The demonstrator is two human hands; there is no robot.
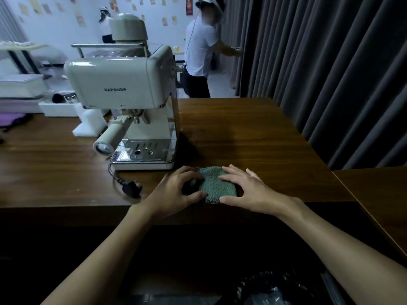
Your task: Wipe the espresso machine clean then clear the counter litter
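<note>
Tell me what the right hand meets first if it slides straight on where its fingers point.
The green cloth under the right hand; beyond it, probably the base of the espresso machine.

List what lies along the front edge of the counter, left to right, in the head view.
plug → left hand → cloth → right hand
</note>
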